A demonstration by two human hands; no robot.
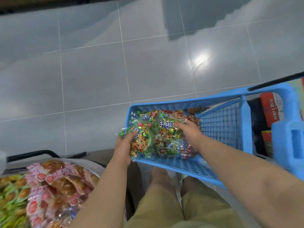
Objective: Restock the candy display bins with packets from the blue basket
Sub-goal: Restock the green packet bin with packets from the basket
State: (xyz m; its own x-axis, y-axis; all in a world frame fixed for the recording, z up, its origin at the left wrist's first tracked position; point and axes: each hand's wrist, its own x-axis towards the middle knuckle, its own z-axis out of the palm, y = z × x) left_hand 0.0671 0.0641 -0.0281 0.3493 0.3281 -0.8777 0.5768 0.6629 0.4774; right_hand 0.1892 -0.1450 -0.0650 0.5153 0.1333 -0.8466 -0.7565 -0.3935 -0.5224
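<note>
A blue basket [181,167] sits in front of my knees, holding several green and red candy packets. My left hand [124,148] is shut on a green packet with a cartoon calf [139,142], held over the basket's left corner. My right hand [189,130] lies flat on another green packet [167,129] inside the basket, fingers spread over it; a firm grip is not visible. Red packets [192,117] lie toward the basket's far right. At lower left is a display bin [54,186] piled with pink-wrapped snacks, with green-wrapped ones [11,203] beside it.
The basket belongs to a blue cart [283,134] with a black handle bar [276,81]; red boxes [271,109] lie below it at right. Grey tiled floor [115,71] spreads ahead. My legs in khaki shorts [164,208] stand between bin and basket.
</note>
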